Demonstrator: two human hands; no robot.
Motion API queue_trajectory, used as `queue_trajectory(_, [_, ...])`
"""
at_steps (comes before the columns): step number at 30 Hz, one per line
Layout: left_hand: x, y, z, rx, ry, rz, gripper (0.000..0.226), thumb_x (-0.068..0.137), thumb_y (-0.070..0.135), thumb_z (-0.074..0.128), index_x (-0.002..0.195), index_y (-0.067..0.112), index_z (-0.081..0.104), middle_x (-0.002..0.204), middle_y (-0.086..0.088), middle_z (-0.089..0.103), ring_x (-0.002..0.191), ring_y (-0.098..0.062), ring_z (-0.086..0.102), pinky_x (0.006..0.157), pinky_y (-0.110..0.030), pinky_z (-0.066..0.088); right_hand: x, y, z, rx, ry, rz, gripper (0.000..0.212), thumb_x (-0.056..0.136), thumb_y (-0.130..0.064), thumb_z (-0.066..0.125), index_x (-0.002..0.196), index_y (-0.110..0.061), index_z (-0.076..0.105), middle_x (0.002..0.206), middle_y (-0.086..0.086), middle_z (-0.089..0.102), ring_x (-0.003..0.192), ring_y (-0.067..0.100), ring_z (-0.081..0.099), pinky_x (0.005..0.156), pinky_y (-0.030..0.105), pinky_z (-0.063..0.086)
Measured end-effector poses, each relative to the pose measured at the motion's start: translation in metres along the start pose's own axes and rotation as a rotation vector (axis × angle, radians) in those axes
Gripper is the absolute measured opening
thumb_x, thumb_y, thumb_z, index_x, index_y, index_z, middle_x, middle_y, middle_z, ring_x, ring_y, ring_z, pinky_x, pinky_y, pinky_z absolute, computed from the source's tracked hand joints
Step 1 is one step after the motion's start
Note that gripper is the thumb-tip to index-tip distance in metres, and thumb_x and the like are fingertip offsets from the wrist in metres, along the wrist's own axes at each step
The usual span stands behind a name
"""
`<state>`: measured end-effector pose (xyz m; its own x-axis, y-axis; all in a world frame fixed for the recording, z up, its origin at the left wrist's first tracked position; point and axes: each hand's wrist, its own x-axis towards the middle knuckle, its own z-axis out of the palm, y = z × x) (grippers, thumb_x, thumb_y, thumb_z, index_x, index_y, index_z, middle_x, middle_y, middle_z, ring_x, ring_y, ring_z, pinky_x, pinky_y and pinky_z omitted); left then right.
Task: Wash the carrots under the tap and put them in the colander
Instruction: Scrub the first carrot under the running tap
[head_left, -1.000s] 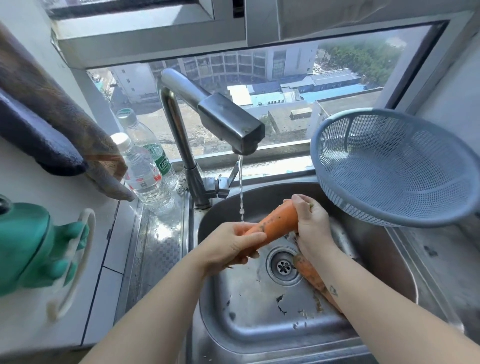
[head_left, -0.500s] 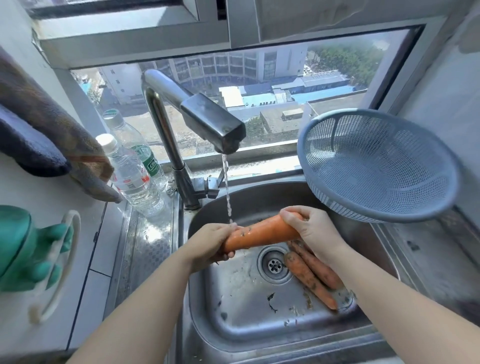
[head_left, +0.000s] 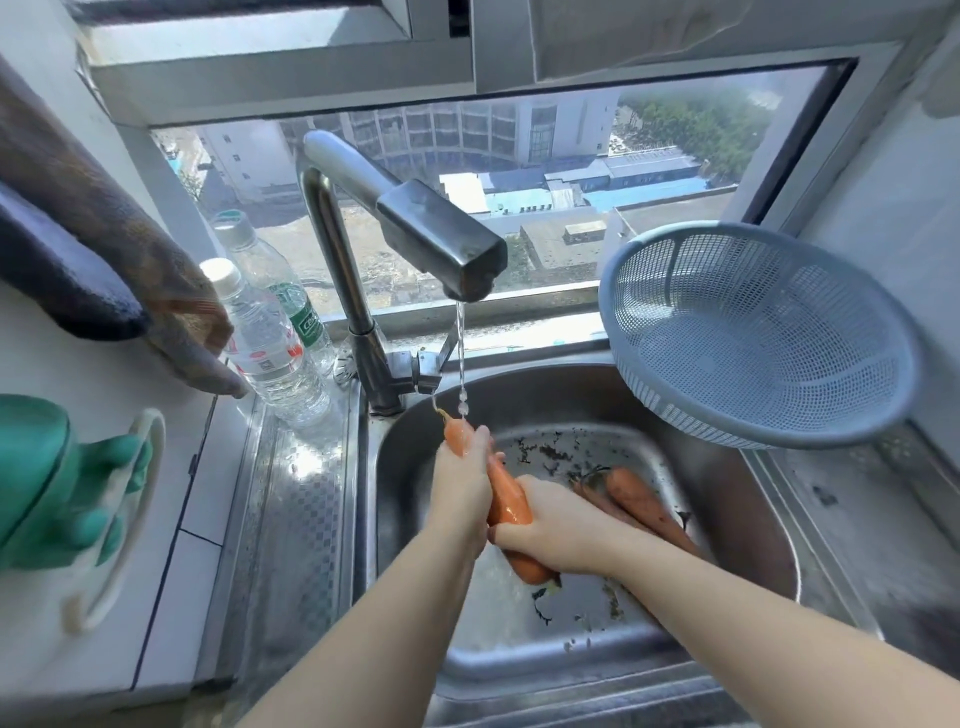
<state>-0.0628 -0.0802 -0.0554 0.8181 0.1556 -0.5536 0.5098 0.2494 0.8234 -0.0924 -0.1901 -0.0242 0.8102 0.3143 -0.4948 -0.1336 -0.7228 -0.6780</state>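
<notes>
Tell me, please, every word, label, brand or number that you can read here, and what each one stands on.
"Ces" (uncertain, rest blurred): white letters on the green label of the clear plastic bottle with the green cap.
Too small to read: print on the red-and-white label of the clear plastic bottle with the white cap.
No text shows on the steel tap or the blue plastic mesh colander.

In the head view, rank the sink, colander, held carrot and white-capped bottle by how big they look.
1. sink
2. colander
3. held carrot and white-capped bottle: about alike, so not ranked.
</notes>
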Motion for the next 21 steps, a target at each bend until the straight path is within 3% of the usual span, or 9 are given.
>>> queue_trajectory(2, [-0.003, -0.013, -0.008, 0.163, -0.085, 0.119, 0.05, 0.09, 0.016, 0.064, 0.133, 0.014, 0.039, 0.111, -0.008, 0.059, 0.095, -0.017, 0.062, 0.082, -0.034, 0.053, 0.0, 0.002, -0.001, 0.086, -0.076, 0.032, 0.022, 0.084, -0.027, 0.059, 0.093, -0.008, 0.061, 0.086, 0.009, 0.066, 0.071, 0.016, 0.06, 0.068, 0.033, 0.05])
queue_trajectory(5, [-0.001, -0.019, -0.017, 0.157, -0.114, 0.115, 0.065, 0.077, 0.018, 0.073, 0.132, 0.012, 0.038, 0.105, -0.009, 0.057, 0.09, -0.023, 0.063, 0.083, -0.042, 0.055, -0.001, 0.0, -0.001, 0.352, -0.218, 0.133, 0.019, 0.086, -0.023, 0.061, 0.096, -0.007, 0.06, 0.082, 0.01, 0.06, 0.068, 0.017, 0.057, 0.062, 0.029, 0.049])
queue_trajectory(7, [0.0, -0.01, -0.016, -0.009, -0.066, 0.025, 0.047, 0.083, 0.015, 0.068, 0.123, 0.01, 0.044, 0.095, -0.011, 0.059, 0.078, -0.023, 0.065, 0.072, -0.041, 0.057, 0.0, -0.005, -0.002, 0.542, -0.275, 0.184, 0.019, 0.088, -0.018, 0.061, 0.099, -0.004, 0.056, 0.086, 0.012, 0.056, 0.068, 0.019, 0.056, 0.062, 0.029, 0.046])
queue_trajectory(10, [0.005, 0.009, -0.017, -0.364, -0.075, -0.204, 0.01, 0.091, 0.014, 0.06, 0.097, 0.008, 0.055, 0.075, -0.006, 0.061, 0.063, -0.015, 0.062, 0.053, -0.028, 0.054, 0.001, -0.008, -0.008, 0.788, -0.369, 0.231, 0.024, 0.087, -0.016, 0.062, 0.104, -0.002, 0.054, 0.087, 0.011, 0.061, 0.07, 0.017, 0.059, 0.065, 0.031, 0.042])
queue_trajectory(13, [0.006, 0.022, -0.014, -0.503, -0.077, -0.286, 0.011, 0.091, 0.021, 0.061, 0.086, 0.012, 0.058, 0.065, 0.0, 0.061, 0.055, -0.011, 0.06, 0.051, -0.026, 0.053, 0.0, -0.011, -0.016, 0.889, -0.423, 0.266, 0.018, 0.09, -0.013, 0.058, 0.104, -0.002, 0.053, 0.084, 0.01, 0.065, 0.069, 0.016, 0.063, 0.062, 0.029, 0.052])
queue_trajectory(16, [0.006, 0.025, -0.004, -0.326, 0.093, -0.214, 0.012, 0.095, 0.021, 0.057, 0.091, 0.01, 0.058, 0.074, -0.004, 0.062, 0.068, -0.016, 0.06, 0.065, -0.032, 0.052, 0.003, -0.019, -0.021, 0.626, -0.32, 0.266, 0.016, 0.086, -0.01, 0.062, 0.098, -0.003, 0.054, 0.08, 0.01, 0.062, 0.059, 0.014, 0.063, 0.052, 0.024, 0.052])
queue_trajectory(19, [0.002, 0.021, 0.004, -0.121, 0.248, -0.132, 0.012, 0.095, 0.018, 0.056, 0.097, 0.006, 0.054, 0.08, -0.007, 0.062, 0.076, -0.023, 0.061, 0.08, -0.036, 0.05, 0.007, -0.025, -0.015, -0.088, -0.064, 0.143, 0.025, 0.072, -0.021, 0.068, 0.09, -0.011, 0.054, 0.079, 0.005, 0.06, 0.067, 0.02, 0.06, 0.058, 0.027, 0.047])
queue_trajectory(21, [-0.005, 0.014, 0.008, 0.022, 0.308, -0.1, 0.039, 0.088, 0.012, 0.062, 0.121, 0.005, 0.044, 0.101, -0.011, 0.059, 0.094, -0.031, 0.059, 0.091, -0.039, 0.047, 0.007, -0.027, -0.005, -0.478, 0.077, 0.049, 0.037, 0.075, -0.026, 0.068, 0.104, -0.012, 0.051, 0.095, 0.006, 0.062, 0.085, 0.026, 0.063, 0.065, 0.029, 0.043])
